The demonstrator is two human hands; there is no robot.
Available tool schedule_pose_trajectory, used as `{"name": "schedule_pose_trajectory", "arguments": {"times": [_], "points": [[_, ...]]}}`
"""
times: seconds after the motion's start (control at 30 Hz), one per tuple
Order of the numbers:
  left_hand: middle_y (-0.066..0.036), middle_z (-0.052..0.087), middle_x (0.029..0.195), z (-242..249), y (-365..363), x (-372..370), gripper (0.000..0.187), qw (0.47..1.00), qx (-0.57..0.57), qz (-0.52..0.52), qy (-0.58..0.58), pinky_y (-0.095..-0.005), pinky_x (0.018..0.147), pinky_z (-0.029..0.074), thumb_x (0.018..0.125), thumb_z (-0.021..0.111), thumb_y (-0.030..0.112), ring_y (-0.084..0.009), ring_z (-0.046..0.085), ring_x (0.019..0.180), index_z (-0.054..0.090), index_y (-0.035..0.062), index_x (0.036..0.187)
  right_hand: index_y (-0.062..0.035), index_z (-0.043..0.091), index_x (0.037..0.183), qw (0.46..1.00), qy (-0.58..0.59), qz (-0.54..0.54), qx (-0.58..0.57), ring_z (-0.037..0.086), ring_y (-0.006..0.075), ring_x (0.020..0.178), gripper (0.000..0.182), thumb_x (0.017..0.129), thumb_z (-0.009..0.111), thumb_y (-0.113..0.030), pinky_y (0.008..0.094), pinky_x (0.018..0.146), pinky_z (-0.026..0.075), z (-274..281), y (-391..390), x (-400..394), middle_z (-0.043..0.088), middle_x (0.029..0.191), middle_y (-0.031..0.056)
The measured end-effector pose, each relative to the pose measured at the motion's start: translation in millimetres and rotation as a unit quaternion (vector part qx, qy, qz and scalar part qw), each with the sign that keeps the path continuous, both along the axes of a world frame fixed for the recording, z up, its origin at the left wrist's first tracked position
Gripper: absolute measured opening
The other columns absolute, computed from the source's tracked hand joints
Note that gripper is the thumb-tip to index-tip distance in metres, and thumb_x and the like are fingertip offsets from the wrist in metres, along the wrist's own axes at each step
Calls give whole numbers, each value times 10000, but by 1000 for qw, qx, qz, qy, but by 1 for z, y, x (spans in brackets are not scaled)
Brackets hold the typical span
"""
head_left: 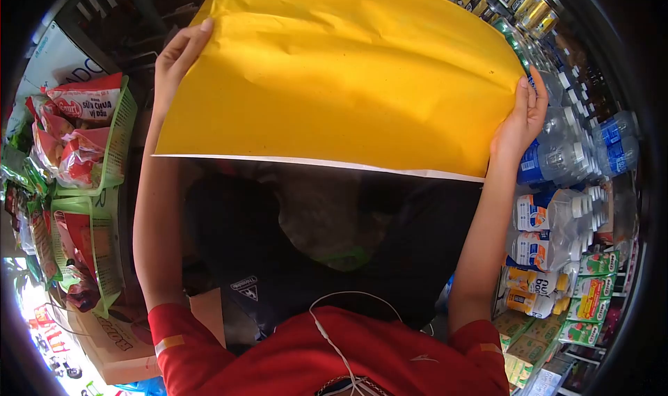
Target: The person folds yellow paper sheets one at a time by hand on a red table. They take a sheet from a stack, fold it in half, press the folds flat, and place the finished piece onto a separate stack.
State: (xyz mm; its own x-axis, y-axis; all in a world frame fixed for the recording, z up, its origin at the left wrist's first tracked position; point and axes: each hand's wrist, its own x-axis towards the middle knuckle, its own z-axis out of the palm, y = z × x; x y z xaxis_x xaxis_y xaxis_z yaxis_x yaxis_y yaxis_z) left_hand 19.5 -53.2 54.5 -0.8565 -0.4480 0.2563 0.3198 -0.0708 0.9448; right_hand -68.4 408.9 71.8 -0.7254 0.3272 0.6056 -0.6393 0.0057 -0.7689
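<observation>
A large yellow sheet of paper (348,83), white along its near edge, is stretched out in front of me above my lap. Faint creases run across its upper part. My left hand (182,53) pinches its left edge, the thumb on top and the fingers behind. At the right edge my right hand (522,114) grips the sheet with the thumb on the front; some fingers stick up beyond the edge. The sheet's underside and its far edge are partly out of sight.
On the left stand green baskets (118,142) with red snack packets (83,104), above a cardboard box (115,344). Along the right are water bottles (550,152), drink cartons (595,288) and cans (536,13). A white earphone cord (327,337) hangs over my red shirt.
</observation>
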Motion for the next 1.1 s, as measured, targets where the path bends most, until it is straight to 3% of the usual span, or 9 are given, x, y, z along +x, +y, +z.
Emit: {"name": "schedule_pose_trajectory", "arguments": {"times": [0.23,0.53,0.63,0.77,0.87,0.97,1.1], "points": [[6,735,946,6,0,9,224,1000,23,-6,8,-201,713,513,992,739,251,-48,661,812,770,40,1062,-30,589,1368,995,-24,61,-72,668,148,1047,328,1047,610,-90,271,927,527,-1,0,-9,704,1111,96],[-11,744,1007,-2,-12,0,225,998,-36,-45,-24,-239,827,550,966,761,206,-78,690,930,745,57,1134,-58,637,1330,988,-154,19,-24,650,122,969,305,1042,640,-155,275,886,509,-10,20,-29,693,1033,53],[-9,737,1043,2,-5,4,274,997,-54,-39,-33,-239,878,545,992,721,165,-77,683,974,674,70,1246,-52,602,1370,985,-163,-25,50,643,148,1038,359,1032,655,-162,300,932,502,-12,23,-32,689,1100,83],[-14,736,1080,6,-4,6,370,997,-56,-40,-28,-244,910,546,1004,697,126,-85,684,1020,587,80,1354,-58,524,1442,988,-133,-60,49,606,202,1157,477,1000,685,-130,334,992,486,-19,23,-37,632,1266,147],[-39,759,1063,10,-5,8,429,995,-87,-44,-24,-263,947,536,948,762,116,-123,703,1032,601,65,1342,-83,484,1482,991,-107,-75,38,576,235,1220,560,965,700,-74,369,1035,465,-18,19,-36,568,1381,172],[-48,749,1083,9,3,5,537,984,-170,-38,28,-262,935,532,910,800,101,-123,702,1015,576,65,1397,-68,498,1485,990,-99,-90,48,563,250,1278,553,966,691,-46,373,1079,451,-13,17,-37,535,1439,203],[-98,674,1254,14,-1,9,597,961,-249,-113,-47,-267,948,522,880,827,95,-128,688,1027,580,56,1422,-74,541,1452,992,-92,-82,37,564,240,1273,522,954,687,-15,356,1053,464,-5,14,-43,557,1441,198]]}}
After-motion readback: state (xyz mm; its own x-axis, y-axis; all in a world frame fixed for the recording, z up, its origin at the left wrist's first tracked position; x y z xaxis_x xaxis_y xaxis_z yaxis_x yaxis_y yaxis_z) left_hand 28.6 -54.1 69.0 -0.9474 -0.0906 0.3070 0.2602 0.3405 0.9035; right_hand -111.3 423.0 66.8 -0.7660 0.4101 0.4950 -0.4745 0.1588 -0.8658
